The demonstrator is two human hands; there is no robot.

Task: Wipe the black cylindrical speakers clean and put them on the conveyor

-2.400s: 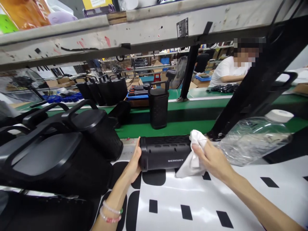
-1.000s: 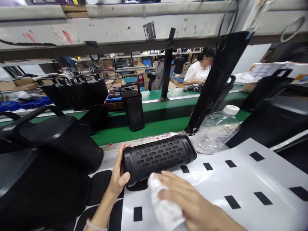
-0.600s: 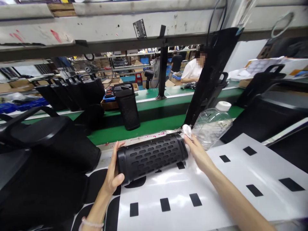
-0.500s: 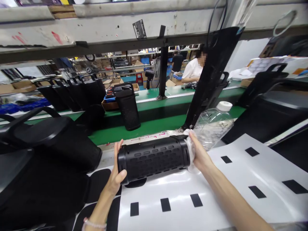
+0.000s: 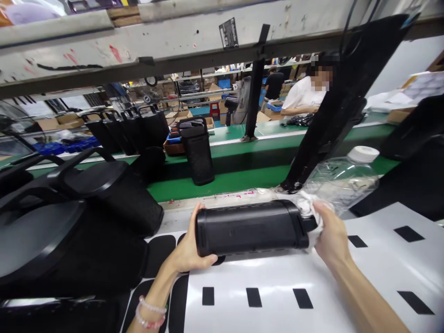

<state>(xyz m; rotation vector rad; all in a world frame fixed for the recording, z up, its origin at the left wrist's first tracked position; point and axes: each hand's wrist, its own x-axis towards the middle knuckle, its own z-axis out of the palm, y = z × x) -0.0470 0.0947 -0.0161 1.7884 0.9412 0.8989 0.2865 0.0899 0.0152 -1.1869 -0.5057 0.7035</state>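
Observation:
A black portable speaker [image 5: 248, 231] lies sideways between my two hands, a smooth long side facing me. My left hand [image 5: 189, 247] grips its left end, fingers behind and thumb in front. At the other end, my right hand [image 5: 331, 236] presses a crumpled white cloth [image 5: 312, 210] against the speaker; the cloth hides part of that end. Beneath it all lies a white sheet [image 5: 270, 277] with black rectangles. Just behind my right hand stands a clear plastic bottle [image 5: 347, 182] with a white cap.
Large black speakers with handles [image 5: 100, 180] crowd the left side. Another handled speaker [image 5: 197, 152] stands on the green conveyor belt [image 5: 249, 171]. A slanted black post [image 5: 333, 115] rises behind the bottle. Across the belt sits a person in white [image 5: 301, 95].
The speaker has been rolled about its length, from its slotted grille side to a smooth side. My right hand and the cloth have shifted on its right end. The camera view has turned slightly left.

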